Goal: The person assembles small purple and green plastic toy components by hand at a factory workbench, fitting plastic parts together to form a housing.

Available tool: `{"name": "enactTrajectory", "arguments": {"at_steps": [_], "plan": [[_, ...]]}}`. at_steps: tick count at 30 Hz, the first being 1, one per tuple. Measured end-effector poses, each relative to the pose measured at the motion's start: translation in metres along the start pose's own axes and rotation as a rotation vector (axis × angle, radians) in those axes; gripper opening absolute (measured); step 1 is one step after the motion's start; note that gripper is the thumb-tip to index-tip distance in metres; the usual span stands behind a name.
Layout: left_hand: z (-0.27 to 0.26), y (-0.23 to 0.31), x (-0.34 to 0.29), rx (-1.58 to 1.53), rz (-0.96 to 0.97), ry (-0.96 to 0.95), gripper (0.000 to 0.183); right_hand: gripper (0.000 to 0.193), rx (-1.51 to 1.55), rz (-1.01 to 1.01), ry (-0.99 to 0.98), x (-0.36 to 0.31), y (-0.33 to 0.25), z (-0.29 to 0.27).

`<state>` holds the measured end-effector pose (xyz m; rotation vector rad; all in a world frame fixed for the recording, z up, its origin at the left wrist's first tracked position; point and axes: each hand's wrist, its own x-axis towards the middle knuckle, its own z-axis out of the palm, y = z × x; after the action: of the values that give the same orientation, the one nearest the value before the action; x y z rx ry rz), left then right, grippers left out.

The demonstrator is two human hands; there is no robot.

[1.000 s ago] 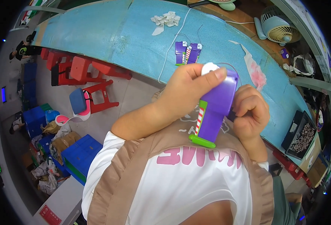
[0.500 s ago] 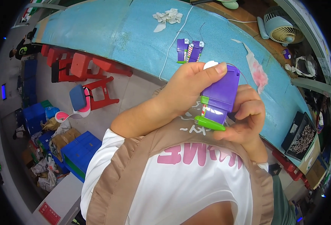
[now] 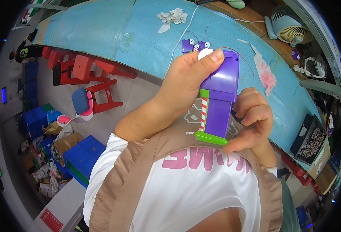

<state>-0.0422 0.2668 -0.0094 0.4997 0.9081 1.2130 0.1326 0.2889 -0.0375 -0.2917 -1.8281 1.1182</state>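
My left hand (image 3: pixel 188 71) grips the top of a purple plastic sliding toy (image 3: pixel 220 79), thumb pressed on its front by a white round piece (image 3: pixel 205 53). The toy's narrower lower section (image 3: pixel 218 116) sticks out below the wider case, with a red-and-white striped edge and a green foot (image 3: pixel 211 138). My right hand (image 3: pixel 253 120) is curled at the toy's right side, its thumb against the end of the green foot; the fingertips are partly hidden. A thin red cord (image 3: pixel 242 58) loops from the toy's top. Beyond it, similar purple toys (image 3: pixel 193 45) lie on the blue table, partly covered.
The blue table (image 3: pixel 100 34) carries crumpled tissue (image 3: pixel 172 17), a white cable, a pink-stained paper strip (image 3: pixel 265 71) and a black tray (image 3: pixel 309 141) of small pieces. A fan (image 3: pixel 292 29) stands far right. Red stools (image 3: pixel 102 98) and blue crates (image 3: pixel 83 156) are on the left.
The lower section has slid further out of the purple case. My left hand has moved up and slightly left with the case, while my right thumb stays at the green foot, slightly lower.
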Motion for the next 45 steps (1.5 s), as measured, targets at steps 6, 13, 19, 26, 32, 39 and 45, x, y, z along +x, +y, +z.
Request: {"name": "enactTrajectory", "arguments": {"at_steps": [6,13,19,26,32,39,45], "plan": [[0.000,-0.002,-0.001,0.022,0.014,0.006,0.025,0.059,-0.015,-0.006,-0.051,0.004,-0.004,0.001],[0.004,-0.003,-0.002,0.109,0.083,0.057,0.024,0.046,0.017,0.211,0.021,-0.007,0.001,0.005],[-0.002,-0.006,0.000,0.089,0.129,0.021,0.024,0.046,0.134,0.042,-0.018,0.002,0.001,-0.001],[-0.002,-0.011,-0.003,0.233,0.179,-0.005,0.022,0.030,0.322,0.415,0.301,0.000,-0.001,0.005],[-0.006,-0.015,0.001,0.544,0.438,-0.099,0.022,0.014,0.098,0.546,0.085,0.005,-0.004,0.004],[-0.011,-0.008,0.001,0.532,0.443,-0.057,0.031,0.019,0.162,0.620,-0.031,0.005,-0.005,0.005],[-0.011,-0.011,0.001,0.402,0.384,0.009,0.034,0.029,0.114,0.409,-0.386,0.007,-0.004,-0.003]]}}
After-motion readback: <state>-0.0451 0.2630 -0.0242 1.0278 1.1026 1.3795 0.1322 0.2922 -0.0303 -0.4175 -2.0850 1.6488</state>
